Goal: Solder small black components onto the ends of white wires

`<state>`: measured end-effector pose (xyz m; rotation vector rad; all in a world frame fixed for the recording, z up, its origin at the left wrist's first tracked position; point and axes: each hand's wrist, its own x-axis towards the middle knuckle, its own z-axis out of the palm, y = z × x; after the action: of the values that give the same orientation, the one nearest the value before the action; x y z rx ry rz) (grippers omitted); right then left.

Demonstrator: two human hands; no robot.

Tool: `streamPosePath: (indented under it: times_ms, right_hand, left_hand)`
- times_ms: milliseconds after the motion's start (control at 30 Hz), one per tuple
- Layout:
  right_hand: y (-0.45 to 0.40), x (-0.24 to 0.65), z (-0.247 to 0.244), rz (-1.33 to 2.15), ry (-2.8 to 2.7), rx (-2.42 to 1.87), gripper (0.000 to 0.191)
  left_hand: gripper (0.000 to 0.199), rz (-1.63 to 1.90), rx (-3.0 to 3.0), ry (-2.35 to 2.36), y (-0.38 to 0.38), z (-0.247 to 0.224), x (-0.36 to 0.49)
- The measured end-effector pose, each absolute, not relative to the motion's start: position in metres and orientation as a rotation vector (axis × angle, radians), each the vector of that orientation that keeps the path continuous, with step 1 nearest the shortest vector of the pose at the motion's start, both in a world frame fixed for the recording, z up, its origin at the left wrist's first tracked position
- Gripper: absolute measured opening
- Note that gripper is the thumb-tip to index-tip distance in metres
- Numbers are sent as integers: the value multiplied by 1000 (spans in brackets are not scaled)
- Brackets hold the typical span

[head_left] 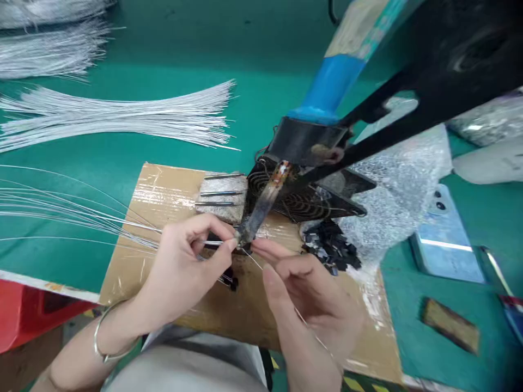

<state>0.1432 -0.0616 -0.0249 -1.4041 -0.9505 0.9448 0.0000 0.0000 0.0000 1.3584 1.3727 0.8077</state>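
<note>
My left hand (192, 267) pinches the ends of several thin white wires (102, 220) that trail off to the left. Its fingertips are close beside the tip of a soldering iron (263, 204), which hangs from a black bracket and points down. My right hand (306, 305) holds a thin strand of wire (254, 259) between thumb and fingers, and the strand reaches up to the iron's tip. What lies right at the tip is largely hidden by my fingers. Just behind the iron's tip, a pale block (223, 209) carries three thin dark rods.
Bundles of white wires (122, 117) lie at the upper left. Behind the iron is a black fan (302, 198). To the right are small black pieces (330, 245), bubble wrap (400, 190), a blue phone (447, 239) and a brown block (449, 325). Cardboard (237, 310) lies beneath my hands.
</note>
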Motion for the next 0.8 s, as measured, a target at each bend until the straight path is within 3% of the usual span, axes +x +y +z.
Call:
streamPosePath:
  times_ms: [800]
  right_hand:
    - [-66,144,-27,803,-1050,-1490,17]
  left_hand:
    - [11,818,1382,1393,0,-5,2]
